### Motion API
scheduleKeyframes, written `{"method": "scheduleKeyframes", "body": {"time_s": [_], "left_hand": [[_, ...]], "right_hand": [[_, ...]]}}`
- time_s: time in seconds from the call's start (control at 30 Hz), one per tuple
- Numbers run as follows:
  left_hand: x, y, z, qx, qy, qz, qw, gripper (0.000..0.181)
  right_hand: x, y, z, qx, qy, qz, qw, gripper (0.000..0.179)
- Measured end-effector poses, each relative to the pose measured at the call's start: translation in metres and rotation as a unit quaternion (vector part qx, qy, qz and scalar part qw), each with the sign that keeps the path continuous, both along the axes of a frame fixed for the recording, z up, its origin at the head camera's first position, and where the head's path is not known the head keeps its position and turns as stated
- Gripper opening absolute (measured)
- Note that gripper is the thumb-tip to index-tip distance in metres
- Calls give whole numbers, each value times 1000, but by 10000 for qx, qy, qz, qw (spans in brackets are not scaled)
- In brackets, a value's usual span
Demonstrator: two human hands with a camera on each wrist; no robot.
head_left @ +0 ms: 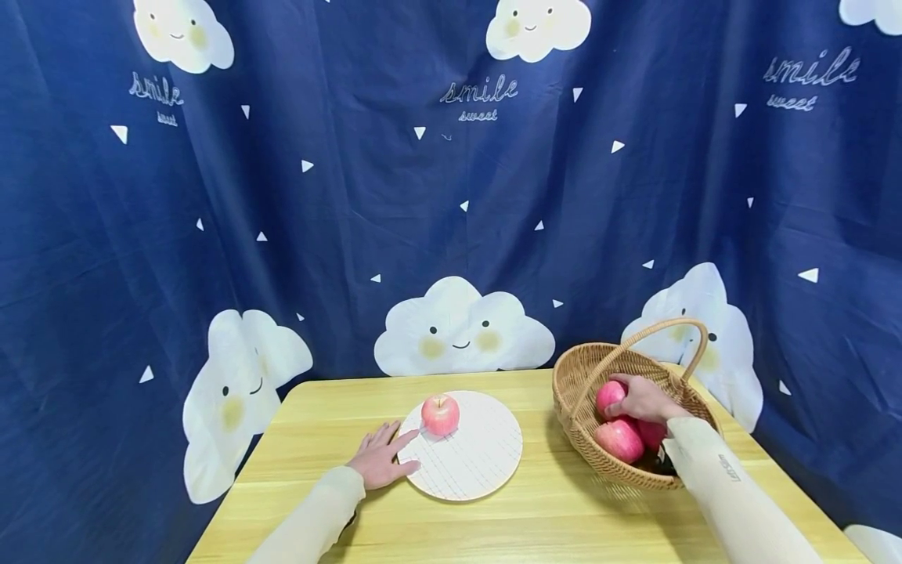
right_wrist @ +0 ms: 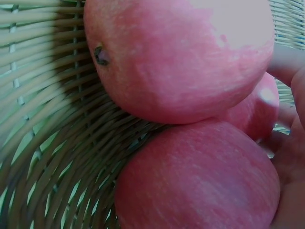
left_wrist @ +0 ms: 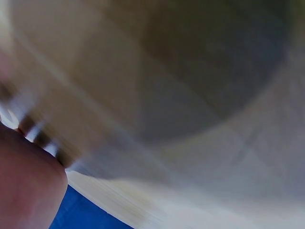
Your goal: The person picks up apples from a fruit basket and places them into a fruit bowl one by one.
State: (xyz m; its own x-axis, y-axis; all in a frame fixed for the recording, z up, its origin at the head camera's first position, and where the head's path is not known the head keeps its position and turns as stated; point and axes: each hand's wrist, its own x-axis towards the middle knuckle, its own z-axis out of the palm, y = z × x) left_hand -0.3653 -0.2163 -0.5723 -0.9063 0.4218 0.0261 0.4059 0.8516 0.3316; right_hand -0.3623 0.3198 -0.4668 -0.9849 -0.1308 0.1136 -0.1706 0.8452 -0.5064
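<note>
My left hand (head_left: 379, 460) lies with fingers spread at the left edge of a round white plate (head_left: 486, 458) with thin lines on it. A red apple (head_left: 440, 415) sits on the plate's far left part, just beyond the fingertips. Inside a wicker basket (head_left: 588, 448) at the right, my right hand (head_left: 643, 399) grips an apple (head_left: 610, 397). Two more apples, a near one (head_left: 620, 441) and one partly under the wrist (head_left: 651, 433), lie below it. The right wrist view shows large apples (right_wrist: 195, 176) close up, the hand (right_wrist: 291, 162) at the right. The left wrist view is blurred.
The basket's tall arched handle (head_left: 634, 335) rises over the right forearm. Everything stands on a light wooden table (head_left: 317, 415). A dark blue curtain (head_left: 395, 204) with white clouds hangs right behind the table and along both sides.
</note>
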Motion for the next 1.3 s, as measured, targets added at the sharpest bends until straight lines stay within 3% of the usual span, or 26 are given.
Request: {"method": "scheduleKeyframes", "body": {"time_s": [0.67,0.9,1.17,1.3], "left_hand": [[3,0,-6,155,60,-74,9998,73],[5,3,1,236,26,-122,9996,73],[9,5,12,-28,-17,-40,10000,73],[8,4,12,-22,13,-35,10000,73]], "right_hand": [[0,1,-1,-616,112,-170,9979,79],[2,3,5,-924,104,38,9957,72],[2,9,9,-813,205,-17,9965,70],[2,10,11,-850,279,44,9960,68]]}}
